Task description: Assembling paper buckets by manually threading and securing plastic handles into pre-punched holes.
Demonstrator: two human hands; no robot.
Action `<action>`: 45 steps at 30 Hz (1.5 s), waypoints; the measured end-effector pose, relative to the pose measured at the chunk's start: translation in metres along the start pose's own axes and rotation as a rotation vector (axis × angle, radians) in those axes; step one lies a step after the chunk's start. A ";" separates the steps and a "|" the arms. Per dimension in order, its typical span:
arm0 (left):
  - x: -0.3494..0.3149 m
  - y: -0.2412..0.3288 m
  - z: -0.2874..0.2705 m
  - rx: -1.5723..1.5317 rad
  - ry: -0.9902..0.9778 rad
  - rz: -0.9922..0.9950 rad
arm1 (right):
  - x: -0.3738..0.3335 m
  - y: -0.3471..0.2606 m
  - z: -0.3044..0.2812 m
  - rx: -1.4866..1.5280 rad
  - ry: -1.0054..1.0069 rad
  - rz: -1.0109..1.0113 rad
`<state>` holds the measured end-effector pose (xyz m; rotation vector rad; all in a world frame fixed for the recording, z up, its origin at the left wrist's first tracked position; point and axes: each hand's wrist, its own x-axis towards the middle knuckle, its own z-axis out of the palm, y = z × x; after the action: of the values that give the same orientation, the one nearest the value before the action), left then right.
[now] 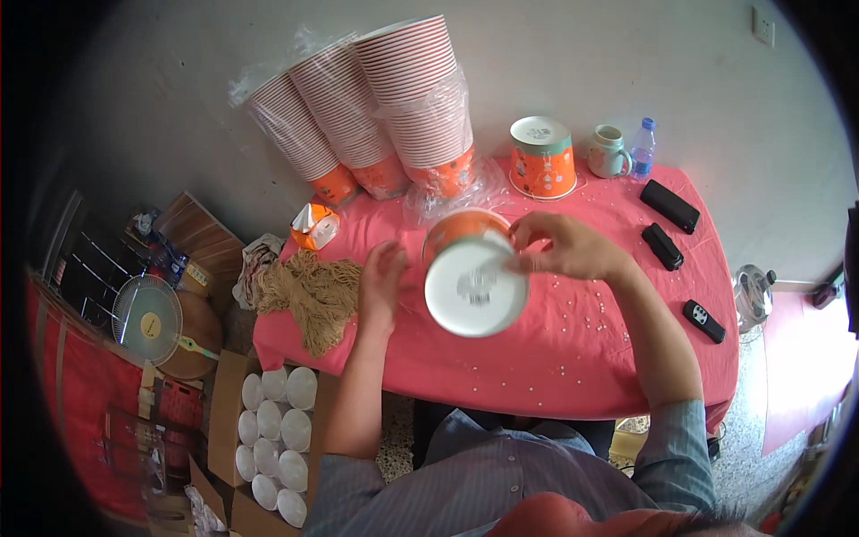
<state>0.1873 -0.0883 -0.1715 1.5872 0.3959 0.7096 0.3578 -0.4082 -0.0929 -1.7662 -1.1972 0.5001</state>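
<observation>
An orange paper bucket (474,285) is tilted above the table, its white base facing me. The fingers of my right hand (568,248) grip its right side; the fingertips overlap the edge of the base. Just left of the bucket, my left hand (384,276) is raised, open and slightly blurred, apparently not touching it. Another orange paper bucket (542,166) with a green band stands upside down farther back. Tall nested stacks of matching buckets (420,98), partly wrapped in clear plastic, lean by the wall.
The pink-covered table (429,367) has small white beads scattered on it. A tan bundle of cord (318,300) and an orange packet (314,225) lie left. A mug (608,154), bottle (642,148) and black cases (669,206) sit right. A carton of plastic cups (277,430) stands lower left.
</observation>
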 end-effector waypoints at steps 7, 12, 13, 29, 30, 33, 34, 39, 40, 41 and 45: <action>-0.100 -0.021 -0.027 0.596 -0.048 0.297 | -0.006 0.007 -0.052 0.286 0.464 0.203; -0.138 -0.032 -0.030 0.845 -0.101 0.613 | 0.028 0.026 -0.105 0.419 0.728 0.244; -0.138 -0.029 -0.027 0.845 -0.100 0.609 | 0.038 0.029 -0.119 0.426 0.761 0.270; -0.136 -0.041 -0.038 0.835 -0.111 0.597 | 0.119 0.090 -0.133 0.567 0.793 0.567; -0.135 -0.042 -0.038 0.830 -0.117 0.590 | 0.118 0.094 -0.132 0.572 0.809 0.568; -0.133 -0.043 -0.036 0.823 -0.130 0.585 | 0.115 0.098 -0.132 0.606 0.780 0.521; -0.133 -0.042 -0.037 0.819 -0.127 0.592 | 0.116 0.097 -0.128 0.605 0.775 0.525; -0.134 -0.043 -0.039 0.813 -0.119 0.610 | 0.120 0.105 -0.115 0.583 0.794 0.520; -0.134 -0.043 -0.040 0.819 -0.120 0.614 | 0.121 0.109 -0.113 0.581 0.794 0.519; -0.134 -0.044 -0.040 0.826 -0.121 0.617 | 0.119 0.113 -0.111 0.588 0.794 0.487; -0.132 -0.041 -0.040 0.804 -0.135 0.618 | 0.122 0.124 -0.110 0.589 0.787 0.490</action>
<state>0.0689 -0.1347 -0.2393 2.5610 0.0673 0.9628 0.5563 -0.3650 -0.1255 -1.4828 -0.0433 0.3252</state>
